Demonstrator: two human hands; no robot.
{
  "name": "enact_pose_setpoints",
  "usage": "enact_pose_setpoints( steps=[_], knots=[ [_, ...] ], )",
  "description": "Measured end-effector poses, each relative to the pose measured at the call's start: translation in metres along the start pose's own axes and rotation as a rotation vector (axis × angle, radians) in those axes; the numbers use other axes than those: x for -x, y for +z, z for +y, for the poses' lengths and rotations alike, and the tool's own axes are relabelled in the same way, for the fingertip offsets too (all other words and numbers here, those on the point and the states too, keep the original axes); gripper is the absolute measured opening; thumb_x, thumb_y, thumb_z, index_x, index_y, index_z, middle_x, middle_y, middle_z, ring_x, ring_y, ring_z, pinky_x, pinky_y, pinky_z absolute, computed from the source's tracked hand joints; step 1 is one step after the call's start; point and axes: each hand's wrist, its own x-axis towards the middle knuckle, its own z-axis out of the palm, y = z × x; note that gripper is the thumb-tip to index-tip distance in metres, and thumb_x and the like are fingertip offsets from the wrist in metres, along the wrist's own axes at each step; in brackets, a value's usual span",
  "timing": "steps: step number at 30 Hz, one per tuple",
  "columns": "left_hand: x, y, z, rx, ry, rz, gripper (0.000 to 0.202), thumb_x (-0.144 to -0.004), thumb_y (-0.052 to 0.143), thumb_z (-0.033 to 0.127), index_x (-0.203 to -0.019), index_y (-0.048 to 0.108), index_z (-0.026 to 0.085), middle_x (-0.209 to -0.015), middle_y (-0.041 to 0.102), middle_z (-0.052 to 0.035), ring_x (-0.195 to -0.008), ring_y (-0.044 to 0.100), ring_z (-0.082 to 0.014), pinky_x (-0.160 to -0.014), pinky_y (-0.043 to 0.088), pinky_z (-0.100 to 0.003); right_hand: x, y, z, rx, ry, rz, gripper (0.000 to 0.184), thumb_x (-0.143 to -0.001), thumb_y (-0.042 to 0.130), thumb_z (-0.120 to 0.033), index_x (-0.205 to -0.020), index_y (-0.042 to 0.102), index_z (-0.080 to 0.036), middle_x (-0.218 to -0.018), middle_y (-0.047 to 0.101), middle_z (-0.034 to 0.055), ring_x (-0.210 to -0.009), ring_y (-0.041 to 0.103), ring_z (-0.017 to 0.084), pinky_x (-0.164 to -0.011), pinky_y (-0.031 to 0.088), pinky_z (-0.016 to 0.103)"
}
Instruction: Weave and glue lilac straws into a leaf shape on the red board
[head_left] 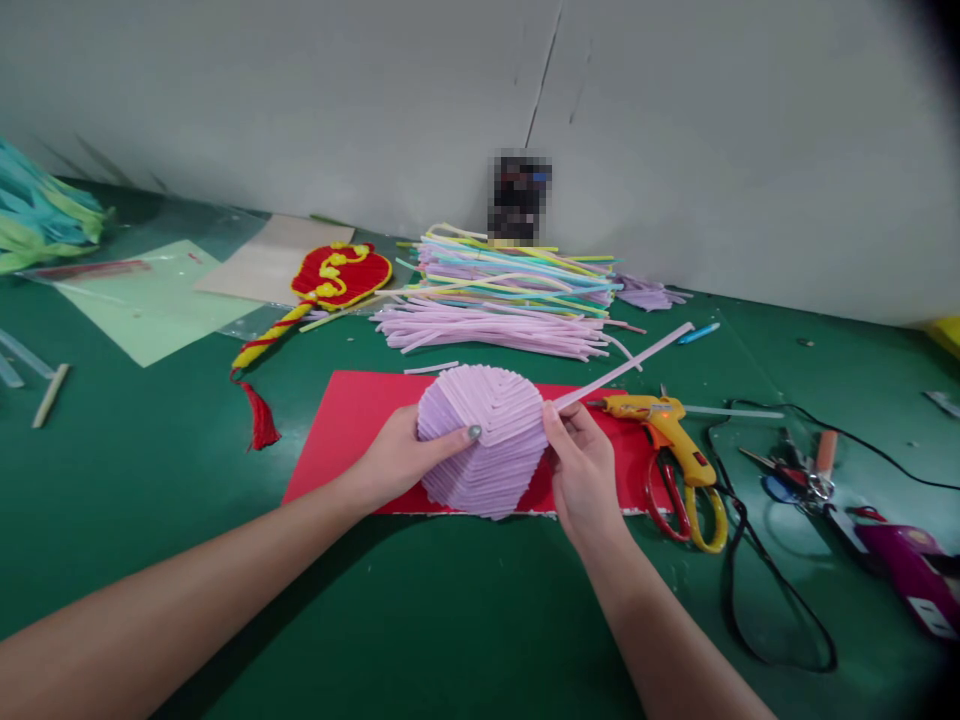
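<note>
left hand grips lilac disc, thumb on top | right hand pinches lilac strip at disc edge | red board below

The board lies on the table. Over it, between the left hand and the right hand, is the disc; the strip points back and right from the right hand. Behind the board lie the stems, in front of the wall. Left of these are the fan, its tassel nearer the front, then the paper, and the ribbons farthest left. The pen lies right of the stems. Before it, at the board's right end, the glue gun lies across the scissors.
</note>
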Motion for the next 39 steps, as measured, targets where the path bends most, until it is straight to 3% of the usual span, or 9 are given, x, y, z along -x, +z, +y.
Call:
enact_pose_setpoints(
  steps=[7, 15, 18, 21, 23, 27, 32, 35, 39],
  knots=[
    [-0.002, 0.0, -0.007, 0.09, 0.023, 0.028, 0.044, -0.073, 0.067, 0.05, -0.104, 0.067, 0.02, -0.108, 0.071, -0.0081, -0.1, 0.065, -0.0283, -0.086, 0.052, -0.04, -0.001, -0.001, 0.0, 0.091, -0.036, 0.003, 0.026, -0.077, 0.069, -0.042, -0.075, 0.056, -0.019, -0.067, 0.054, -0.0032, -0.065, 0.05, 0.012, -0.063, 0.04, 0.026],
    [-0.009, 0.001, -0.009, 0.01, 0.119, 0.305, 0.027, -0.081, 0.06, 0.038, -0.101, 0.059, 0.02, -0.087, 0.066, -0.0017, -0.084, 0.062, -0.0182, -0.075, 0.05, -0.031, -0.003, -0.003, 0.0, 0.39, -0.067, -0.008, 0.028, -0.077, 0.066, -0.045, -0.071, 0.058, -0.018, -0.065, 0.059, -0.0017, -0.06, 0.054, 0.012, -0.055, 0.043, 0.023],
    [-0.008, 0.003, -0.008, -0.063, 0.179, 0.286, 0.032, -0.083, 0.056, 0.03, -0.113, 0.053, 0.02, -0.101, 0.065, -0.0042, -0.098, 0.061, -0.0186, -0.086, 0.05, -0.034, -0.005, -0.005, 0.002, 0.445, -0.019, -0.016, 0.032, -0.076, 0.064, -0.049, -0.073, 0.058, -0.019, -0.063, 0.061, -0.0014, -0.048, 0.053, 0.011, -0.041, 0.039, 0.022],
    [-0.004, 0.005, -0.007, -0.266, 0.311, 0.288, 0.039, -0.085, 0.052, 0.025, -0.123, 0.047, 0.021, -0.131, 0.052, -0.0083, -0.124, 0.048, -0.0204, -0.105, 0.038, -0.041, -0.007, -0.007, 0.004, 0.477, -0.016, -0.02, 0.033, -0.076, 0.064, -0.051, -0.073, 0.057, -0.019, -0.062, 0.061, -0.0019, -0.04, 0.052, 0.011, -0.036, 0.038, 0.022],
    [0.001, 0.007, -0.006, -0.448, 0.405, 0.225, 0.044, -0.088, 0.047, 0.026, -0.132, 0.042, 0.021, -0.144, 0.04, -0.0093, -0.135, 0.034, -0.0216, -0.111, 0.029, -0.043, -0.008, -0.007, 0.004, 0.483, -0.012, -0.019, 0.033, -0.075, 0.065, -0.051, -0.073, 0.057, -0.019, -0.063, 0.062, -0.0011, -0.038, 0.053, 0.011, -0.034, 0.04, 0.022],
    [0.012, 0.011, -0.003, -0.74, 0.558, -0.072, 0.06, -0.092, 0.042, 0.033, -0.146, 0.021, 0.017, -0.155, 0.02, -0.0111, -0.143, 0.015, -0.0232, -0.116, 0.019, -0.044, -0.011, -0.007, 0.004, 0.478, 0.003, 0.02, 0.033, -0.07, 0.069, -0.051, -0.073, 0.058, -0.02, -0.063, 0.063, 0.0004, -0.04, 0.056, 0.014, -0.034, 0.044, 0.025],
    [0.014, 0.017, -0.007, -0.954, 0.552, -0.252, 0.067, -0.094, 0.037, 0.043, -0.148, 0.016, 0.011, -0.155, 0.018, -0.0115, -0.144, 0.012, -0.0228, -0.117, 0.012, -0.043, -0.012, -0.005, 0.006, 0.58, -0.05, 0.049, 0.029, -0.074, 0.066, -0.048, -0.076, 0.059, -0.021, -0.069, 0.063, 0.0007, -0.041, 0.054, 0.014, -0.034, 0.042, 0.026],
    [0.012, 0.02, -0.011, -1.019, 0.509, -0.28, 0.068, -0.094, 0.033, 0.05, -0.147, 0.023, 0.009, -0.154, 0.021, -0.0131, -0.143, 0.015, -0.0243, -0.116, 0.011, -0.043, -0.009, -0.006, 0.009, 0.738, -0.22, 0.064, 0.022, -0.082, 0.059, -0.043, -0.083, 0.062, -0.021, -0.078, 0.064, 0.003, -0.055, 0.059, 0.016, -0.043, 0.045, 0.027],
    [0.012, 0.021, -0.012, -1.055, 0.518, -0.272, 0.069, -0.094, 0.03, 0.054, -0.146, 0.025, 0.009, -0.154, 0.02, -0.0132, -0.143, 0.015, -0.0242, -0.116, 0.013, -0.043, -0.006, -0.007, 0.009, 0.947, -0.525, 0.092, 0.021, -0.088, 0.053, -0.036, -0.089, 0.067, -0.021, -0.092, 0.062, 0.0069, -0.084, 0.06, 0.021, -0.075, 0.048, 0.035]
  ],
)
